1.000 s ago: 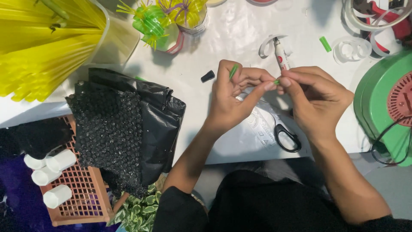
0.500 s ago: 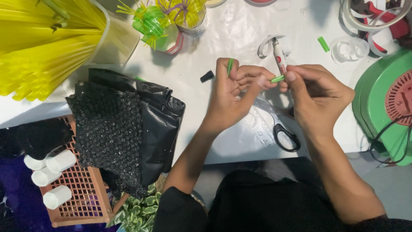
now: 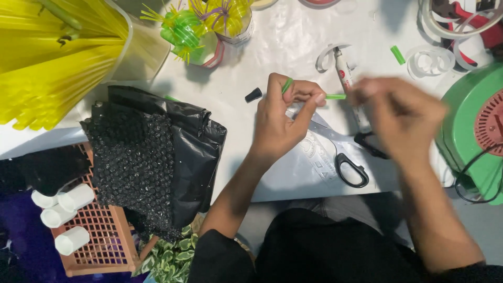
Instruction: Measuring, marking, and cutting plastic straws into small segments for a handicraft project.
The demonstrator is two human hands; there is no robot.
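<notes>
Right hand (image 3: 401, 118) moved away from the left hand (image 3: 283, 118), now blurred at 3 o'clock of it; cannot tell if spread or pinching. Before, both together on the thin green plastic straw piece (image 3: 335, 96). Now only the left pinching it, end poking out toward 3 o'clock, over the white table (image 3: 272, 47). Looks like a step on the straw just ended. Smooth black-handled metal scissors (image 3: 350, 169) at 5 o'clock. White marker pen (image 3: 346, 73) at 1 o'clock. Bumpy black bubble wrap (image 3: 131, 162) at 9 o'clock. Long shiny yellow straws (image 3: 47, 68) at 10 o'clock.
</notes>
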